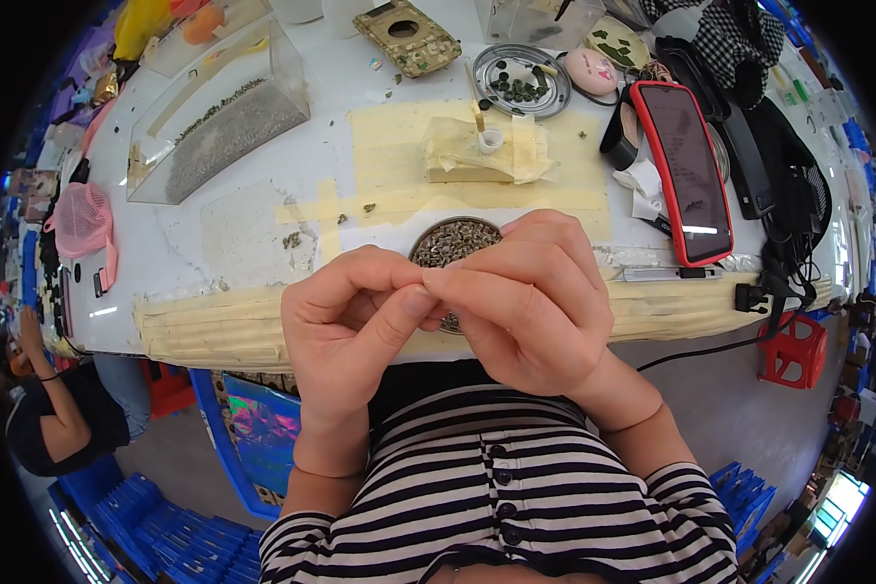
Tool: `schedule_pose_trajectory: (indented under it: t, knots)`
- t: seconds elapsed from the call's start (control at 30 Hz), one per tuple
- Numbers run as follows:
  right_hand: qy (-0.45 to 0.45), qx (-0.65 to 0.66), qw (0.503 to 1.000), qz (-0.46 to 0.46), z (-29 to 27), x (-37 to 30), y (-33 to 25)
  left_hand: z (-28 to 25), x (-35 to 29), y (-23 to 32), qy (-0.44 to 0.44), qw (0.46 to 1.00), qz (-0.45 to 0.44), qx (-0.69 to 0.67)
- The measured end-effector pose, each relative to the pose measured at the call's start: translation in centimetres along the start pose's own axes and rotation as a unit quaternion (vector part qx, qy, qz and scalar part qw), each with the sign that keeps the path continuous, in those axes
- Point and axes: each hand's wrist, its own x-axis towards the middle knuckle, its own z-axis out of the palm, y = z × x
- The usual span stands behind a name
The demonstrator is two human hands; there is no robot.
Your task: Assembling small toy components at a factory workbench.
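Observation:
My left hand [336,326] and my right hand [545,302] meet over the table's near edge, thumbs and forefingers pinched tip to tip. Whatever is between the fingertips is hidden or too small to name. Just behind them is a round tin [457,218] full of small grey-brown pieces [451,241], partly covered by my hands. Beyond it, a tape-wrapped block [467,167] carries a small white cup [491,141] with a thin stick beside it. Farther back lie a camouflage-patterned toy tank hull [423,49] and a round metal dish [482,83] with dark green parts.
A clear bin [146,180] of tiny grey and green pieces stands at the left, near a pink mesh bag [80,219]. A red-cased phone [686,175] leans at the right, by black straps and cables. Another person [68,409] sits far left; a red stool [793,350] stands right.

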Motion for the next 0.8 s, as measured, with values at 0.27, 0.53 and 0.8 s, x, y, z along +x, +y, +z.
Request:
schedule_pose_trajectory:
  t: [0.27,0.53,0.8]
  knots:
    - [-0.002,0.003,1.000,0.003,-0.10,0.07,-0.02,0.01,-0.12,0.05,-0.006,1.000,-0.003,0.011]
    - [-0.001,0.017,1.000,0.015,-0.10,0.09,-0.15,-0.08,-0.13,-0.08,-0.023,1.000,0.005,0.001]
    - [-0.002,0.011,1.000,0.023,-0.29,0.15,-0.15,0.05,-0.33,0.13,-0.005,1.000,-0.001,0.009]
